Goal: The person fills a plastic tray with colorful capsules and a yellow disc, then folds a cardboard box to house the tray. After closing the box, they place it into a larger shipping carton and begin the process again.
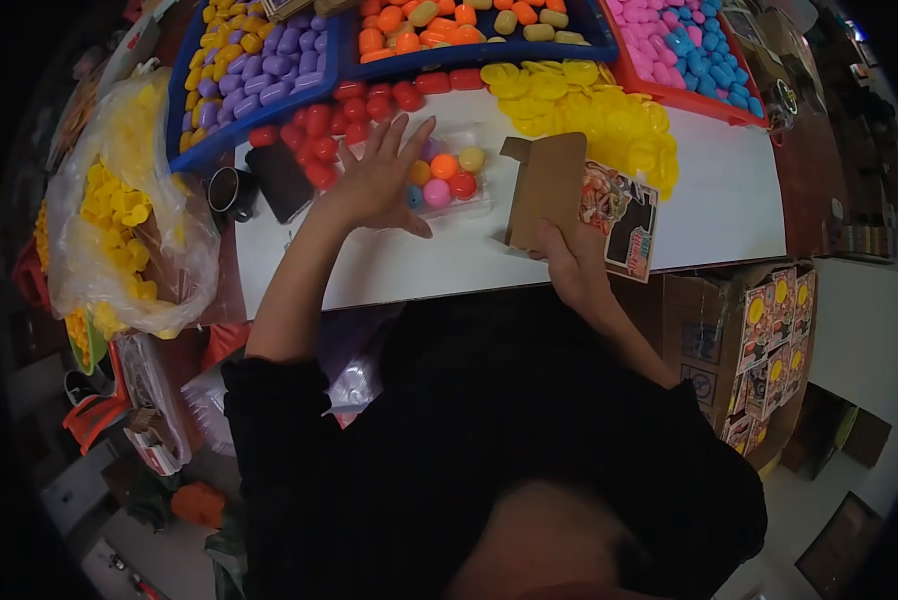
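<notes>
My left hand (374, 185) is spread open, fingers apart, at the left side of a clear plastic tray (483, 203). Whether it touches the tray cannot be made out. Several coloured capsules sit in the tray, among them an orange one (444, 166), a pink one (437, 194) and a red one (462, 184). To the right of the tray, my right hand (577, 268) grips the lower part of a cardboard box (547, 190). Its plain brown side and a flap face left; a printed panel (614, 205) with a dark cutout shows on the right.
Red capsules (317, 122) and yellow discs (609, 125) lie loose on the white table (719, 215). Behind stand blue trays (334, 75) and a red tray (739, 117) of capsules. A black cup (231, 190), dark pad (277, 180) and plastic bag (184, 240) are left; a carton (704, 330) is right.
</notes>
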A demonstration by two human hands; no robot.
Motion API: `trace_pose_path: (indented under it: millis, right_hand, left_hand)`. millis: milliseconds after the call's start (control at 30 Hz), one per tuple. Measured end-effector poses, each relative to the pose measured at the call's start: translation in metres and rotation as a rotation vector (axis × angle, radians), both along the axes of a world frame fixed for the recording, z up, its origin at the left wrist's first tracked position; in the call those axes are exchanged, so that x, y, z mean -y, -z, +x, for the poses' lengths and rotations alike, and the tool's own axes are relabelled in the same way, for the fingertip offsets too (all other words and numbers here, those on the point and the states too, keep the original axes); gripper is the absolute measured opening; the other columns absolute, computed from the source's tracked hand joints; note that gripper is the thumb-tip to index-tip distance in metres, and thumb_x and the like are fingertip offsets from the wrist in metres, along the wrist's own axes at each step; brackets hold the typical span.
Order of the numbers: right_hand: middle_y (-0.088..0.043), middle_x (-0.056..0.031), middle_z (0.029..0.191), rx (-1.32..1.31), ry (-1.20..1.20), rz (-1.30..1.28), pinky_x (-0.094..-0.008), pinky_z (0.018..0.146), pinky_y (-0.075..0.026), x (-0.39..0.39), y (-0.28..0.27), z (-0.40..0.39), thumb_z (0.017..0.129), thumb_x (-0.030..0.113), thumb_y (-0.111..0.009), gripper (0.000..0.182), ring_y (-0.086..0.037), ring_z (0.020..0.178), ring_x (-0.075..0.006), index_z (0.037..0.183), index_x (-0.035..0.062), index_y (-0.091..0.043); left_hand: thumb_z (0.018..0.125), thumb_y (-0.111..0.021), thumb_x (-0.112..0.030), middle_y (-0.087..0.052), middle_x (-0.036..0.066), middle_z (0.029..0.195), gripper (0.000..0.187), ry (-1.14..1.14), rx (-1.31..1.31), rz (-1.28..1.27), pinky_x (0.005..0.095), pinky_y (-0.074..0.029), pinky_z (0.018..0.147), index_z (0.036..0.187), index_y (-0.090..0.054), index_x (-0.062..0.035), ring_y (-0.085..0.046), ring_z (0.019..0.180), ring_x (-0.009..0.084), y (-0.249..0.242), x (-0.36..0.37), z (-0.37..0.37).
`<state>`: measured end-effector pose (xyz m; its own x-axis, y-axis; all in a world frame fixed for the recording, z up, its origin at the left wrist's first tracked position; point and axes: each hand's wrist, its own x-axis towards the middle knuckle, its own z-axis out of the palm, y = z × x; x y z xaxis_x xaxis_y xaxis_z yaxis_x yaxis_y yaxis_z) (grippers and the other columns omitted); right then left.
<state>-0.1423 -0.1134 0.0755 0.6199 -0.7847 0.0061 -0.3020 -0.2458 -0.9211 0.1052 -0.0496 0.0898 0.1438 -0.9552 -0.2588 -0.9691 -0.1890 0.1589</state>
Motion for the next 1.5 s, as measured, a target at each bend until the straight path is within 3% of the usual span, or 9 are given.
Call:
trace_pose_path:
  millis: [533, 600, 733, 933, 1033, 1133, 1267, 1333, 1500]
  right_hand:
    - [-0.062, -0.0112, 0.07, 0.138, -0.063, 0.247, -0.0285, 0.057, -0.048, -0.015, -0.006, 0.018, 0.088, 0.01, -0.045, 0.021, -0.06, 0.062, -0.0162, 0.087, -0.0073, -0.056]
    - [-0.062, -0.0115, 0.07, 0.143, -0.097, 0.252, -0.0288, 0.057, -0.048, -0.016, -0.002, 0.022, 0.088, 0.01, -0.045, 0.02, -0.06, 0.062, -0.0168, 0.087, -0.0067, -0.056]
    - [-0.059, -0.0121, 0.067, 0.134, -0.208, 0.204, -0.0301, 0.056, -0.046, -0.021, -0.003, 0.039, 0.087, 0.01, -0.045, 0.018, -0.059, 0.061, -0.0187, 0.085, -0.0043, -0.056]
    - [-0.057, -0.0118, 0.066, 0.151, -0.281, 0.171, -0.0315, 0.055, -0.044, -0.026, 0.006, 0.048, 0.086, 0.01, -0.045, 0.015, -0.056, 0.059, -0.0204, 0.084, -0.0024, -0.053]
    - [-0.056, -0.0115, 0.067, 0.151, -0.306, 0.16, -0.0313, 0.056, -0.044, -0.024, 0.003, 0.048, 0.086, 0.009, -0.045, 0.014, -0.055, 0.059, -0.0204, 0.085, -0.002, -0.053]
    - [-0.062, -0.0105, 0.076, 0.053, -0.358, 0.194, -0.028, 0.064, -0.049, -0.02, 0.004, 0.045, 0.089, 0.009, -0.044, 0.02, -0.06, 0.07, -0.0162, 0.095, -0.007, -0.054]
    - [-0.054, -0.0108, 0.066, 0.168, -0.282, 0.224, -0.032, 0.055, -0.043, -0.023, 0.007, 0.05, 0.086, 0.009, -0.045, 0.013, -0.054, 0.059, -0.02, 0.083, -0.0016, -0.052]
    - [-0.053, -0.0124, 0.065, 0.161, -0.306, 0.172, -0.0334, 0.054, -0.042, -0.022, 0.007, 0.049, 0.086, 0.01, -0.047, 0.013, -0.054, 0.057, -0.0225, 0.083, -0.002, -0.052]
    - [-0.053, -0.0155, 0.066, 0.135, -0.338, 0.141, -0.035, 0.054, -0.042, -0.02, 0.009, 0.046, 0.086, 0.011, -0.048, 0.015, -0.054, 0.057, -0.0267, 0.083, -0.0025, -0.051]
  left_hand:
    - [0.047, -0.079, -0.018, -0.037, 0.014, 0.126, 0.118, 0.232, -0.235, -0.084, 0.0643, -0.015, 0.099, 0.142, -0.008, -0.0201, -0.031, 0.123, 0.0319, -0.005, -0.016, 0.004]
    - [0.048, -0.078, -0.02, -0.034, 0.016, 0.129, 0.116, 0.276, -0.194, -0.095, 0.058, -0.02, 0.1, 0.142, -0.011, -0.0159, -0.032, 0.122, 0.0351, -0.007, -0.016, 0.004]
    - [0.048, -0.084, -0.032, -0.035, 0.013, 0.127, 0.122, 0.338, -0.229, -0.177, 0.0632, -0.014, 0.1, 0.142, -0.008, -0.0193, -0.029, 0.125, 0.031, 0.008, -0.017, 0.012]
    - [0.065, -0.076, -0.04, -0.035, 0.015, 0.126, 0.088, 0.294, -0.587, -0.494, 0.0445, -0.028, 0.1, 0.132, -0.029, -0.0106, -0.034, 0.12, 0.0326, 0.016, -0.024, 0.027]
    - [0.073, -0.071, -0.034, -0.044, 0.013, 0.116, 0.055, 0.005, -0.536, -0.607, 0.0369, -0.034, 0.095, 0.115, -0.048, -0.0077, -0.042, 0.112, 0.0297, 0.0, -0.038, 0.04]
    - [0.077, -0.066, -0.024, -0.054, 0.013, 0.095, 0.02, -0.161, -0.447, -0.26, 0.0351, -0.04, 0.086, 0.081, -0.064, -0.0041, -0.051, 0.096, 0.0259, -0.009, -0.057, 0.057]
    - [0.079, -0.066, -0.019, -0.054, 0.008, 0.097, 0.019, -0.193, -0.509, -0.124, 0.0293, -0.039, 0.087, 0.09, -0.064, -0.0042, -0.051, 0.097, 0.0215, 0.002, -0.066, 0.06]
    - [0.079, -0.064, -0.015, -0.055, 0.005, 0.097, 0.019, -0.407, -0.961, 0.156, 0.0281, -0.038, 0.088, 0.093, -0.064, -0.0018, -0.052, 0.097, 0.0178, 0.008, -0.06, 0.067]
    - [0.078, -0.064, -0.012, -0.055, 0.004, 0.1, 0.017, -0.556, -1.343, 0.239, 0.0249, -0.036, 0.091, 0.091, -0.064, -0.0016, -0.051, 0.098, 0.0136, 0.033, -0.063, 0.078]
